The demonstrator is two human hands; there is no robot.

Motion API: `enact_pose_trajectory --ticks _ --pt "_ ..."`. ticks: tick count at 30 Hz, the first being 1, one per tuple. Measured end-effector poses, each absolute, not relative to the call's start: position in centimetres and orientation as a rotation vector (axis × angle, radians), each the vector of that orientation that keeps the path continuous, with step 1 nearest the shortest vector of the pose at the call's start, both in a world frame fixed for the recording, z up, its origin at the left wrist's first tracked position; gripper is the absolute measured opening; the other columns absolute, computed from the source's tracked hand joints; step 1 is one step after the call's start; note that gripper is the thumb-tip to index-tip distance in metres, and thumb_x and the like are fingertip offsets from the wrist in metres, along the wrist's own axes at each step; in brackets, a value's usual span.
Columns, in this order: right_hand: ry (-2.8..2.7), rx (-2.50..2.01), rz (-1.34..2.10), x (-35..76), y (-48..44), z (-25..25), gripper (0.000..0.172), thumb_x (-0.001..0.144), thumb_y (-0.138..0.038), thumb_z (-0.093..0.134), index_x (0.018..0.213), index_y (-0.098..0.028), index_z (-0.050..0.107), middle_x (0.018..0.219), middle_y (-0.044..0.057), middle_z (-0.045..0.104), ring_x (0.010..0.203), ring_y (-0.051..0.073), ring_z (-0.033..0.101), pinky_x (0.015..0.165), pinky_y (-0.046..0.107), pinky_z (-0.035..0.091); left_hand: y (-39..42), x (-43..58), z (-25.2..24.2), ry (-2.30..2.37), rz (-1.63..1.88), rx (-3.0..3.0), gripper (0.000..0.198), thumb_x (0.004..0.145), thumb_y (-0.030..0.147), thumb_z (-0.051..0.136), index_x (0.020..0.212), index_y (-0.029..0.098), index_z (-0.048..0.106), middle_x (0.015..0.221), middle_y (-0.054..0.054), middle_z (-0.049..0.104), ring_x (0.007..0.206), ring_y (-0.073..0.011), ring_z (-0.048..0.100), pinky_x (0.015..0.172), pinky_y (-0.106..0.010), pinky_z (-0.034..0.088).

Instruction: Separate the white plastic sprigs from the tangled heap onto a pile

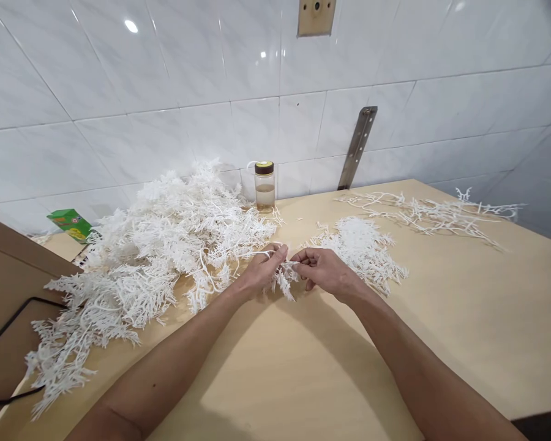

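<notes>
Between my hands is a white plastic sprig (283, 283) with feathery tips, held just over the table. My left hand (264, 269) is closed around its stem, the thumb pressed along it. My right hand (324, 269) pinches the sprig's right side between thumb and fingertips. To the left spreads a big heap of white branched sprigs (165, 233). Close behind my right hand lies a smaller pile of short white pieces (360, 248). Farther right, thin bare white stems (431, 214) lie in a loose tangle.
A clear bottle with a dark lid (265, 190) stands near the tiled wall. A green box (71, 223) sits behind the heap. At the left edge is a brown carton (13, 294) with a black cable. A metal bracket (358, 147) is against the wall, above the wooden table (468, 318).
</notes>
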State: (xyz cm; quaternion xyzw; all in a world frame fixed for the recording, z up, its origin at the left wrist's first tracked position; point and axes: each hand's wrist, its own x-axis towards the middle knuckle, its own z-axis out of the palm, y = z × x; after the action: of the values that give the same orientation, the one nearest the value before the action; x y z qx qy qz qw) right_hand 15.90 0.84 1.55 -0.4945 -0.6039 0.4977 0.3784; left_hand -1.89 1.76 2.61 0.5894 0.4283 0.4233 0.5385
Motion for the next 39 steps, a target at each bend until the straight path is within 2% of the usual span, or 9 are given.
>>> enact_pose_trajectory --ticks 3,7,10,15,20,26,30,34,39 --pt "-1.472 -1.277 1.229 16.8 1.0 2.2 0.017 0.073 -0.028 0.071 0.083 -0.015 0.068 0.069 0.000 0.061 0.056 0.011 0.056 0.046 0.022 0.052 2.0 -2.3 3.0 0.899 0.849 1.351 0.043 0.073 0.057 0.073 0.075 0.015 0.064 0.071 -0.003 0.060 0.065 -0.0137 0.054 0.063 -0.026 0.041" --pt "-1.425 -1.274 1.181 17.4 1.1 2.6 0.017 0.073 -0.029 0.071 0.084 -0.016 0.067 0.069 0.000 0.060 0.060 0.011 0.056 0.049 0.023 0.053 2.1 -2.5 3.2 0.867 0.808 1.219 0.041 0.066 0.045 0.080 0.090 0.014 0.067 0.065 -0.001 0.059 0.058 -0.0117 0.053 0.060 -0.026 0.041" --pt "-1.377 -1.264 1.180 17.4 1.2 2.5 0.020 0.074 -0.031 0.072 0.084 -0.016 0.066 0.069 0.000 0.061 0.063 0.012 0.059 0.051 0.023 0.054 2.1 -2.5 3.2 0.886 0.821 1.189 0.047 0.063 0.045 0.083 0.094 0.015 0.066 0.059 0.002 0.055 0.053 -0.0110 0.052 0.055 -0.025 0.040" --pt "-1.267 -1.237 1.205 17.3 1.5 2.5 0.023 0.074 -0.036 0.072 0.084 -0.017 0.065 0.068 -0.001 0.058 0.061 0.011 0.056 0.053 0.025 0.055 2.0 -2.6 3.3 0.923 0.793 1.188 0.046 0.060 0.050 0.085 0.082 0.016 0.064 0.059 0.002 0.056 0.049 -0.0103 0.051 0.048 -0.023 0.036" --pt "-1.176 -1.179 1.242 17.8 1.6 3.0 0.021 0.071 -0.035 0.072 0.080 -0.018 0.065 0.072 -0.002 0.056 0.065 0.011 0.055 0.059 0.027 0.059 1.9 -2.8 3.4 0.910 0.731 1.277 0.045 0.066 0.054 0.080 0.080 0.013 0.068 0.063 -0.003 0.061 0.056 -0.0117 0.053 0.053 -0.024 0.038" --pt "-1.087 -1.119 1.311 18.2 1.5 3.4 0.019 0.069 -0.031 0.074 0.079 -0.017 0.066 0.073 -0.001 0.055 0.067 0.011 0.055 0.064 0.030 0.060 2.4 -3.1 3.2 0.834 0.694 1.433 0.041 0.075 0.057 0.071 0.078 0.016 0.069 0.070 -0.003 0.061 0.060 -0.0108 0.050 0.056 -0.023 0.036" --pt "-1.037 -1.129 1.295 18.4 1.7 3.5 0.017 0.068 -0.028 0.075 0.076 -0.017 0.065 0.071 -0.002 0.056 0.066 0.011 0.054 0.067 0.031 0.061 2.8 -3.5 3.0 0.889 0.653 1.519 0.035 0.071 0.050 0.075 0.073 0.016 0.065 0.063 0.001 0.055 0.054 -0.0088 0.042 0.053 -0.022 0.030" --pt "-1.026 -1.110 1.299 18.4 1.8 3.6 0.014 0.071 -0.025 0.074 0.078 -0.017 0.065 0.070 -0.002 0.056 0.064 0.010 0.056 0.068 0.031 0.062 3.0 -4.0 4.2 1.030 0.600 1.712 0.026 0.073 0.042 0.068 0.073 0.016 0.065 0.058 0.003 0.049 0.052 -0.0084 0.037 0.052 -0.023 0.025" --pt "-1.041 -1.143 1.624 14.6 0.2 2.1 0.016 0.071 -0.021 0.075 0.077 -0.016 0.061 0.071 0.002 0.063 0.062 0.014 0.064 0.066 0.033 0.063 2.8 -5.2 7.2 1.343 0.517 1.908 0.018 0.068 0.026 0.056 0.075 0.015 0.069 0.059 0.002 0.053 0.053 -0.0104 0.039 0.051 -0.024 0.027"
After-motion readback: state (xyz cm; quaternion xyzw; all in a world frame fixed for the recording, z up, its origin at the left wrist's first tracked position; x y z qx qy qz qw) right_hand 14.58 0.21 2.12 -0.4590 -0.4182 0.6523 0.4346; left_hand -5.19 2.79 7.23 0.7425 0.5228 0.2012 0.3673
